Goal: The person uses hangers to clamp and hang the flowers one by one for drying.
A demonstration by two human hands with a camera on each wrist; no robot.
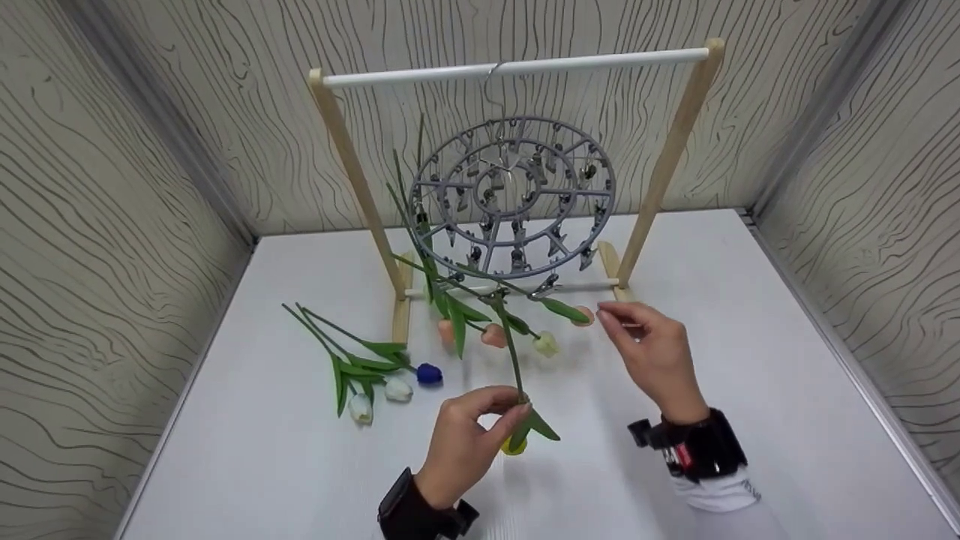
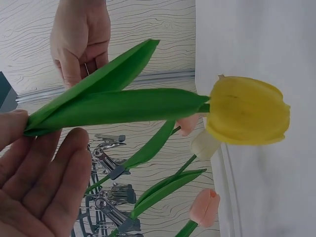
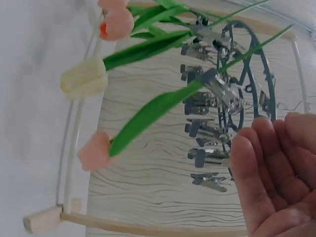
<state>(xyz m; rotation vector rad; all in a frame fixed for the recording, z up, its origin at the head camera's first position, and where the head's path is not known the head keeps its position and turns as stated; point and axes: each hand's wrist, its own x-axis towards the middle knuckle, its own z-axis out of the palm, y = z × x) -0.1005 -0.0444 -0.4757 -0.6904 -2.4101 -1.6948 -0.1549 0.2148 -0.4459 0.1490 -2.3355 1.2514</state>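
Yellow tulip [image 2: 249, 111] hangs bloom-down in front of the hanger [image 1: 555, 191], its stem [image 1: 514, 360] pinched by the left hand [image 1: 466, 441]; the right hand [image 1: 657, 361] grasps nothing, fingers loosely bent near a peach tulip [image 1: 583, 317]; crowding could snag that stem among the clips [image 3: 200, 158], and a bump might swing the hanger, hung by one hook [image 1: 487, 84].

Left hand [image 1: 465, 442]: bare, black wristband [image 1: 409, 510]
Right hand [image 1: 660, 364]: bare, broad black wristband [image 1: 718, 442], red patch [image 1: 683, 455]
Right sleeve [image 1: 709, 491]: white, wrinkled, small dark marking [image 1: 751, 490]
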